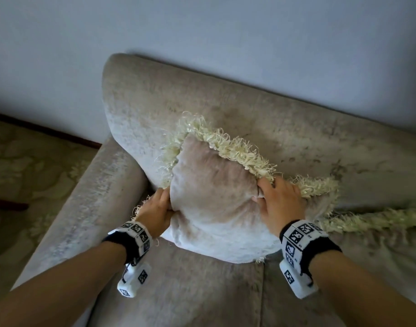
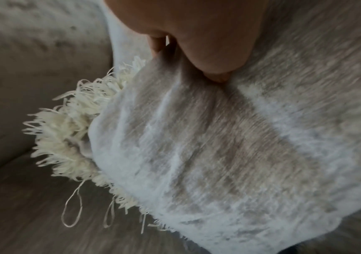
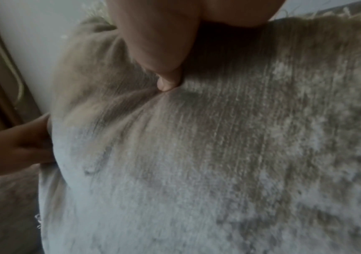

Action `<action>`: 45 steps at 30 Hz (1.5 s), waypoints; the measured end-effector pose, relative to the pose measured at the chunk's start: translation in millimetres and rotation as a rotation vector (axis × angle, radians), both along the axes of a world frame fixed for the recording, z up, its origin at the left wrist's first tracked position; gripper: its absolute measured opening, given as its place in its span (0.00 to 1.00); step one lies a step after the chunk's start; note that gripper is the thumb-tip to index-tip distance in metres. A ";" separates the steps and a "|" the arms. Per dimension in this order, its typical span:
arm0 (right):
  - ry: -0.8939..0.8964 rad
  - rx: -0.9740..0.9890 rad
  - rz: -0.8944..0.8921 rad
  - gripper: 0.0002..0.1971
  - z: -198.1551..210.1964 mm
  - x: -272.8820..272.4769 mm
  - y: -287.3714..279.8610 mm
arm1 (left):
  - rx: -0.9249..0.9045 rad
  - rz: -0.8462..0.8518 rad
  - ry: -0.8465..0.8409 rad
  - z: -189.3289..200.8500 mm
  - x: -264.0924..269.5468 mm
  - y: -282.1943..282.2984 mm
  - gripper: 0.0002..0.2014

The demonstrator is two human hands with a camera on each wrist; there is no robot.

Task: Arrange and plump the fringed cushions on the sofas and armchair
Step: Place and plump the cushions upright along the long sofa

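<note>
Fringed cushion [image 1: 216,201] propped at the left end of the sofa [image 1: 296,128], in the corner between backrest and armrest [image 1: 89,197], tilted back, lower edge on the seat. Left hand [image 1: 155,211] clamped on the cushion's left edge, thumb pressed into the velvet face, fingers curled behind among the fringe [image 1: 237,149]. Right hand [image 1: 280,204] clamped on the upper right corner, thumb dimpling the fabric, fingers wrapped over the fringed edge. Both grips confirmed by the wrist views: thumb [image 2: 216,75] of the left hand and thumb [image 3: 166,84] of the right hand sunk into the pile.

Progress, as a judgement: early to middle stage; this cushion placed in its corner and mid-squeeze, not yet released or smoothed. Second cushion [image 1: 379,220] lying just beside it at the right, only its fringe and part of its face visible, seemingly flat and awaiting attention. Other sofas and the armchair outside the views, state unknown.

Writing: no brand or legible text; only black-and-white square markers on the wrist cameras [image 1: 299,253]
</note>
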State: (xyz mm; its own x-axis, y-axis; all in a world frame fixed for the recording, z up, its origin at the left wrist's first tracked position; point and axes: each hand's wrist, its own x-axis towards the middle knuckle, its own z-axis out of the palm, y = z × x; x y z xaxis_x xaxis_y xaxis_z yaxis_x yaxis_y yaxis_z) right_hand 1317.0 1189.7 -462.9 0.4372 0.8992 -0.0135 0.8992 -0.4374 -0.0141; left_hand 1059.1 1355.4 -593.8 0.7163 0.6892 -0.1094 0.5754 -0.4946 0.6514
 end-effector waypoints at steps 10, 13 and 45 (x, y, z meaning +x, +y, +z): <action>0.230 0.174 -0.189 0.13 55.9 28.7 -43.5 | 0.408 -0.247 0.000 147.7 35.1 33.7 0.41; 0.302 0.128 -0.218 0.14 41.7 27.7 -43.2 | 0.436 -0.290 0.112 147.6 43.7 47.4 0.41; 0.362 0.375 -0.217 0.27 -41.1 -21.2 -31.2 | 0.457 -0.252 0.156 83.8 12.8 49.5 0.36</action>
